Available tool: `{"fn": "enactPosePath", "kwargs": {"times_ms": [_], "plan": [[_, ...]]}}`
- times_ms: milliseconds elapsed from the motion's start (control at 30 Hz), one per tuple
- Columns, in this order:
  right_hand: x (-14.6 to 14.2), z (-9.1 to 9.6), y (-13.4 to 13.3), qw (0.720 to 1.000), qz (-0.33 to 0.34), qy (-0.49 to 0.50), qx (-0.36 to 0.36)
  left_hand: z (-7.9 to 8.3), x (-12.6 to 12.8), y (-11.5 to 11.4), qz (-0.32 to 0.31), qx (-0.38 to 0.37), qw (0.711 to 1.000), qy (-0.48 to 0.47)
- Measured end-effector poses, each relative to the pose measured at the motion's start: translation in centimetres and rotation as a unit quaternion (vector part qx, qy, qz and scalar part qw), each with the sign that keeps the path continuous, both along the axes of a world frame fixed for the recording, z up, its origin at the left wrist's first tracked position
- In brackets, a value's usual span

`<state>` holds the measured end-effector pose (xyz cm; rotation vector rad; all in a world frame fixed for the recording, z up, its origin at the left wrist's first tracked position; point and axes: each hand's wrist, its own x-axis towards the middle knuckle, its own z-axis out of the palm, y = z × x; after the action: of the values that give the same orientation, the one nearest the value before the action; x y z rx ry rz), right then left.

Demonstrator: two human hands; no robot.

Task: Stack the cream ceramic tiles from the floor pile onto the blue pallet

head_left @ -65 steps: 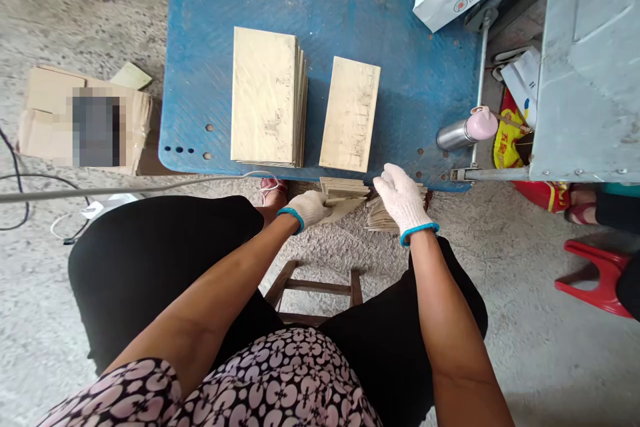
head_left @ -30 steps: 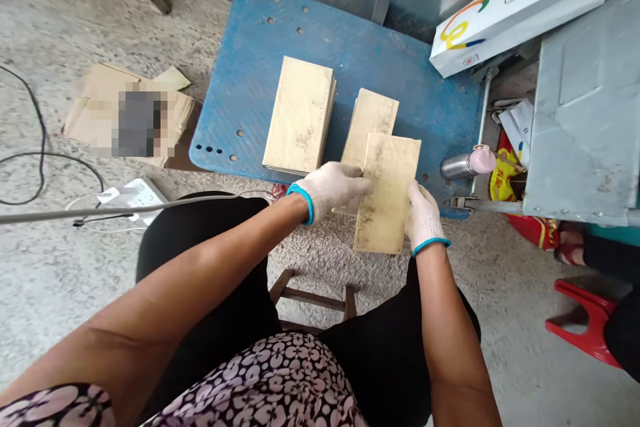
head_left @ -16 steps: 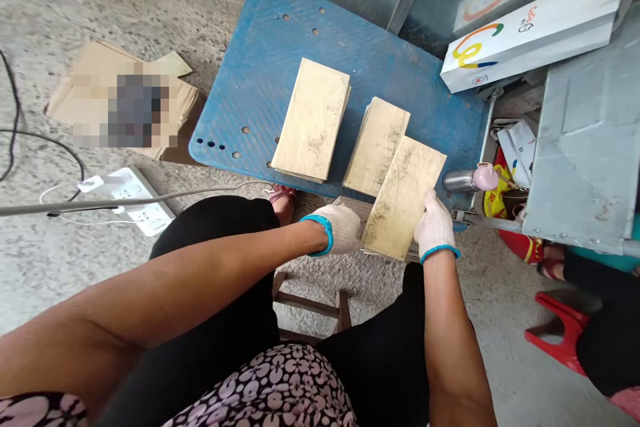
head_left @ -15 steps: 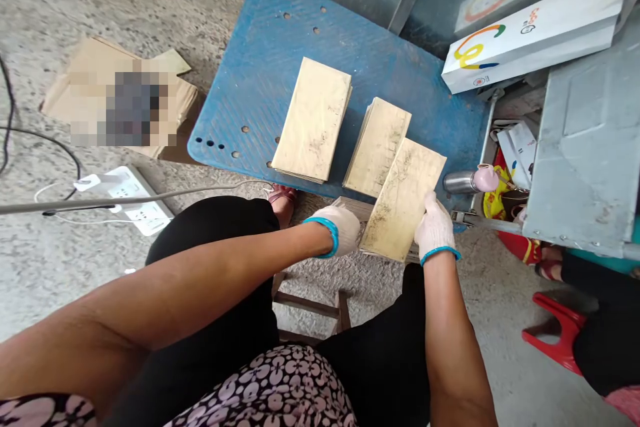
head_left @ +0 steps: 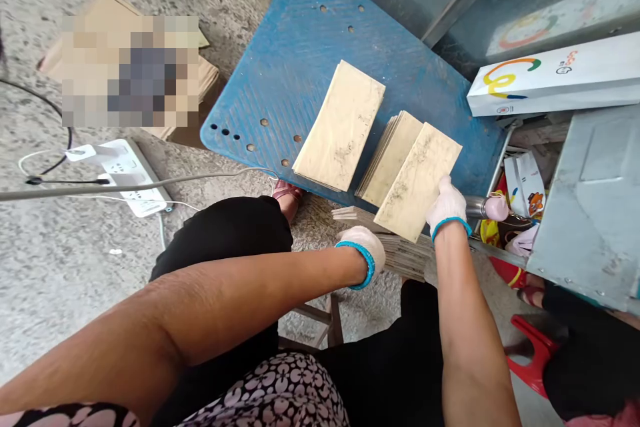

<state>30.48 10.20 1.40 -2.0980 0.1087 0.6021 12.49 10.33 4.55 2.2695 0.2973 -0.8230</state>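
My right hand [head_left: 447,207], in a white glove with a blue cuff, grips the near right edge of a thin pale wooden sheet [head_left: 418,180] and holds it over the right stack of sheets [head_left: 389,156] on the blue board [head_left: 310,60]. My left hand [head_left: 365,251], gloved the same way, is curled down at a low pile of sheets [head_left: 400,253] on the floor under the board's near edge; its fingers are hidden. A taller left stack [head_left: 340,125] lies beside the right one.
A metal flask with a pink cap [head_left: 487,207] lies at the board's right edge. A white box [head_left: 555,80] and a grey metal machine [head_left: 595,207] stand to the right. A power strip [head_left: 127,177], cables and flattened cardboard [head_left: 205,73] lie left. Red stool [head_left: 530,360] at lower right.
The sheet was lifted from the low pile by both hands, then my left hand let go and dropped back to the pile. My right hand carried the sheet over the right stack.
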Motion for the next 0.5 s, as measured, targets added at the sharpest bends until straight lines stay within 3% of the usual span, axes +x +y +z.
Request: {"fn": "enactPosePath", "kwargs": {"times_ms": [100,233,500], "plan": [[0.3,-0.9,2.2,1.0,0.016,-0.014,-0.006,0.1,0.0,0.1,-0.019,-0.006,1.0,0.022],[0.0,-1.4,4.0,0.995,0.039,-0.056,-0.075,0.3,-0.2,0.2,0.01,-0.016,1.0,0.014],[0.0,-2.4,4.7,0.98,0.103,-0.084,-0.145,0.0,0.0,0.3,0.023,-0.033,0.999,0.017]]}}
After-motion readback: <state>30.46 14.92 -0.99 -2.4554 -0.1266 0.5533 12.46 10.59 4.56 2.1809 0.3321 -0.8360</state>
